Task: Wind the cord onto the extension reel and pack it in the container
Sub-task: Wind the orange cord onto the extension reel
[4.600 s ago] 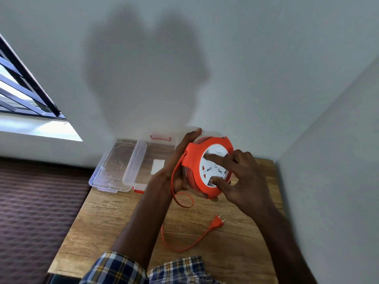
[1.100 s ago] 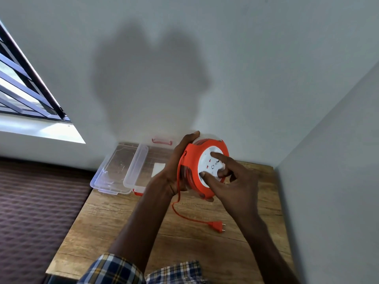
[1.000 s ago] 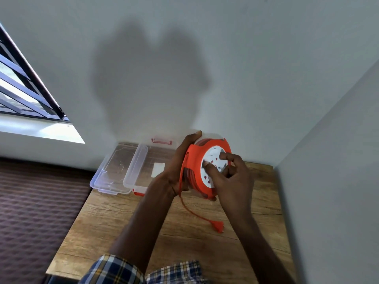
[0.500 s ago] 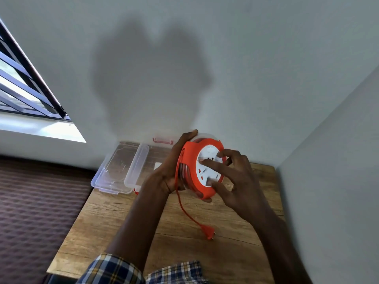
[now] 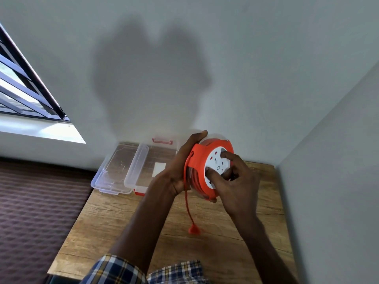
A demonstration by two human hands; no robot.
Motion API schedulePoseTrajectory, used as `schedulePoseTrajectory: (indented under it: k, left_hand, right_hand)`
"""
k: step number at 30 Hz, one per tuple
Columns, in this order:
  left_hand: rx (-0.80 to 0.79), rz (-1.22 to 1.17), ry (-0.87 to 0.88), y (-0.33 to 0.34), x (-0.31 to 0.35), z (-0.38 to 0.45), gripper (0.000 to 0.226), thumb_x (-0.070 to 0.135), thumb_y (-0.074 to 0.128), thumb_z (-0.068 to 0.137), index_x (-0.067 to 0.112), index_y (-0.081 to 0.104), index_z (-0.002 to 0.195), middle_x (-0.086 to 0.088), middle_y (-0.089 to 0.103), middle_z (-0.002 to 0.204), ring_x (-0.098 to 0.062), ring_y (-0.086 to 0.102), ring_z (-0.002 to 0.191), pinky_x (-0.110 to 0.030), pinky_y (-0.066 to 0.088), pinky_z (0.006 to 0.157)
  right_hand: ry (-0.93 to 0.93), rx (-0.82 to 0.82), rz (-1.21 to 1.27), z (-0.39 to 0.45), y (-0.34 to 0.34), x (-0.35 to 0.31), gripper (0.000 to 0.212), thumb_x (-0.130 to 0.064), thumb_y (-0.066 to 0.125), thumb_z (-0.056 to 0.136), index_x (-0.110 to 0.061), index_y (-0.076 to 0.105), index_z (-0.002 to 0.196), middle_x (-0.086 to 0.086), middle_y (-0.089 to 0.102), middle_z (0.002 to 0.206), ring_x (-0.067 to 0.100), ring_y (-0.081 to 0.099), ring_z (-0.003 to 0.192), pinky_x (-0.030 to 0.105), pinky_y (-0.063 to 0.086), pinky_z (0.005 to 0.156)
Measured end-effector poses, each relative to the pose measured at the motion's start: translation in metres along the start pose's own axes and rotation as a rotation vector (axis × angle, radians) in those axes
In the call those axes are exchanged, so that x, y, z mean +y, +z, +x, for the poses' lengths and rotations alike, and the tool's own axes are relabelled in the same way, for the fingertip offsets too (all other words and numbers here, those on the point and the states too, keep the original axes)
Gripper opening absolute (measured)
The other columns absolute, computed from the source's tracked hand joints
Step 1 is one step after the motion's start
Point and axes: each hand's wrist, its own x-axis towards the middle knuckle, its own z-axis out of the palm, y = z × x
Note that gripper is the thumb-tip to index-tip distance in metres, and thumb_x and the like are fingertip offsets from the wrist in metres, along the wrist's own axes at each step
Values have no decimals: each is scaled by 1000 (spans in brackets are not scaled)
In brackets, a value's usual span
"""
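Note:
An orange extension reel (image 5: 200, 160) with a white socket face is held above the wooden table (image 5: 123, 222). My left hand (image 5: 180, 167) grips its back and rim. My right hand (image 5: 233, 181) is closed on the white centre disc, fingers pressed on it. A short length of orange cord (image 5: 187, 203) hangs from the reel, and its plug (image 5: 193, 230) dangles just above or on the table. The clear plastic container (image 5: 147, 167) stands open behind the reel at the table's back edge.
The container's clear lid (image 5: 114, 171) lies beside it on the left, overhanging the table corner. Walls close in at the back and on the right. A window is at the left, and dark patterned floor lies left of the table.
The loose cord has grown much shorter as the disc was turned. The plug has slid across the table toward the reel and now hangs under it.

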Motion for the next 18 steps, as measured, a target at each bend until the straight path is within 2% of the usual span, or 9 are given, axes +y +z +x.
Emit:
schedulePoseTrajectory:
  k: [2,3,6,9,12,15,18]
  left_hand:
    - [-9,18,-11,0,0,0,65,69,64,91,15,79,123,-17,77,119,-31,74,103,-46,60,94]
    - [-10,23,-15,-1,0,0,65,70,63,91,16,79,123,-16,78,119,-31,75,103,-45,62,92]
    - [-15,24,-18,-4,1,-2,66,71,58,94,17,79,125,-17,77,124,-30,75,106,-44,62,90]
    - [-56,-2,-28,-9,6,-4,64,74,54,95,21,81,121,-12,79,122,-26,77,104,-42,63,87]
    - [-79,-76,-44,-15,8,-4,69,74,51,97,19,76,130,-15,74,132,-32,72,115,-49,58,98]
    - [-65,-92,-62,-15,8,-3,75,73,48,99,15,68,141,-20,67,142,-39,61,127,-56,47,110]
    - [-110,-93,-86,-15,9,-7,75,73,47,99,14,67,140,-19,68,137,-38,63,122,-55,52,104]
  right_hand:
    - [102,4,45,-1,3,-1,69,-63,78,72,-39,61,135,-11,73,122,13,73,102,19,59,72]
    - [93,-6,6,-1,1,-1,69,-63,78,74,-39,60,136,-10,73,123,13,73,102,22,61,74]
    - [-34,-97,-166,2,-8,-3,71,-70,68,83,-40,52,145,-8,74,124,11,73,99,29,64,77]
    - [-186,-185,-227,9,-22,-2,64,-68,60,92,-38,50,147,-6,67,132,13,66,109,36,63,84]
    - [-349,-300,-269,17,-33,5,54,-48,67,94,-37,55,146,1,59,137,18,53,123,46,59,89]
    - [-419,-314,-262,19,-32,7,54,-40,70,93,-41,54,144,3,55,145,20,48,130,50,58,94]
    - [-517,-310,-257,23,-33,8,52,-32,71,91,-40,58,141,3,50,154,24,44,136,55,55,99]
